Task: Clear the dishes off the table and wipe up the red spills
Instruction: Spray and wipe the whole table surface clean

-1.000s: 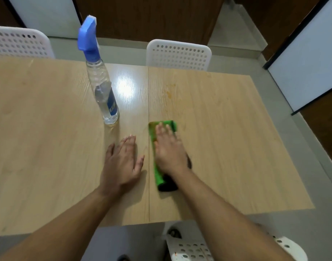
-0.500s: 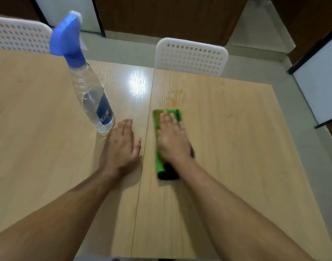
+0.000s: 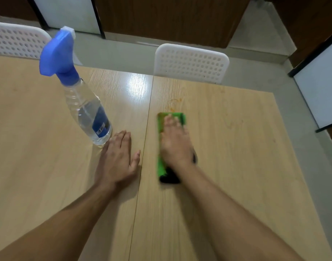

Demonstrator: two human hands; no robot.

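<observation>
The right hand (image 3: pixel 175 146) is pressing flat on a green cloth (image 3: pixel 161 164), its fingers (image 3: pixel 170 120) lying straight and released over the cloth's far end, near the middle of the bench (image 3: pixel 236 166). Faint reddish smears (image 3: pixel 173 102) are showing just beyond the cloth, toward the far edge. The left hand (image 3: pixel 116 161) is resting palm down on the bench, fingers straight and holding nothing, just beside a clear spray bottle (image 3: pixel 84 108) with a blue trigger head. A white perforated chair (image 3: pixel 191 63) is standing at the far edge

Grey floor (image 3: pixel 123 51); two white perforated chairs (image 3: pixel 191 63); dark wooden wall panels (image 3: pixel 170 17).
</observation>
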